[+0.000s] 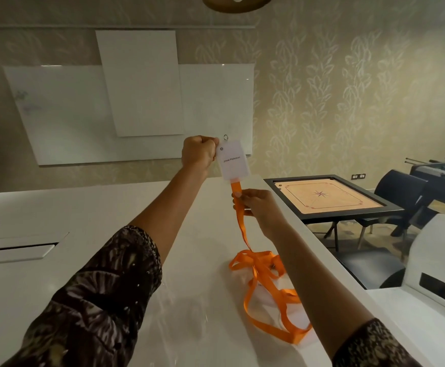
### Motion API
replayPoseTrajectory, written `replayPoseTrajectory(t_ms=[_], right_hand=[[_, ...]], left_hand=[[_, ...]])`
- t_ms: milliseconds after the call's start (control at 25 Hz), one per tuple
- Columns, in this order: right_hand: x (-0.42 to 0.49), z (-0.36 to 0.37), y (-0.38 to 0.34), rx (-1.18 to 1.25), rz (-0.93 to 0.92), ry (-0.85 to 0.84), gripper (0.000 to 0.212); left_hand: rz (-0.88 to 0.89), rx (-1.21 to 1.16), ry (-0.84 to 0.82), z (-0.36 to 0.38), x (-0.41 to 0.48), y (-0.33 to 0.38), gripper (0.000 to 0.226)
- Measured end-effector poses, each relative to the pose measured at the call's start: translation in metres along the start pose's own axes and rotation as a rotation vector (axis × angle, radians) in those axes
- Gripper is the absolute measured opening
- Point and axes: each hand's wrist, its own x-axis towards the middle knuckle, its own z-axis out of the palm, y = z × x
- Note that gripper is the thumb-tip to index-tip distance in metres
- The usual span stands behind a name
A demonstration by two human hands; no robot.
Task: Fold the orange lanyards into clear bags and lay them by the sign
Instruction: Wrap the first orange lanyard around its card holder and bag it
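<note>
Left hand (199, 154): raised at arm's length, fingers curling round the top corner of a white name card (234, 160), which is hanging at 12 o'clock from the right hand (254, 205); whether a clear bag is sheathing the card cannot be told. Right hand: pinching the orange lanyard (258, 263) just under the card's lower edge, thumb and fingers pressing the strap together. Strap: running taut from the card through the pinch, long axis 12 to 6 o'clock, then spilling into loose loops that are lying on the white table (110, 221) toward 5 o'clock, nearer the right arm; gathering it upward is likely falling to that hand. Table: glossy, carrying a recessed flap (15, 251) at 9 o'clock. Room: whiteboards (139, 102) hanging at 11 o'clock on leaf-patterned wallpaper; carrom board (330, 194) and dark chairs (398, 192) standing at 3 o'clock. Sign: not showing.
</note>
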Motion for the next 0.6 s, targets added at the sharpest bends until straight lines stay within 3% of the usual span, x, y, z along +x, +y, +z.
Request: replayPoseTrajectory(t_ms=[280, 600], right_hand=[[-0.004, 0.001, 0.001, -0.123, 0.173, -0.026, 0.015], [0.005, 0.004, -0.031, -0.270, 0.173, 0.021, 0.013]], left_hand=[[0.067, 0.129, 0.075, -0.010, -0.003, -0.024, 0.019], [0.167, 0.356, 0.043, -0.019, -0.013, -0.048, 0.010]])
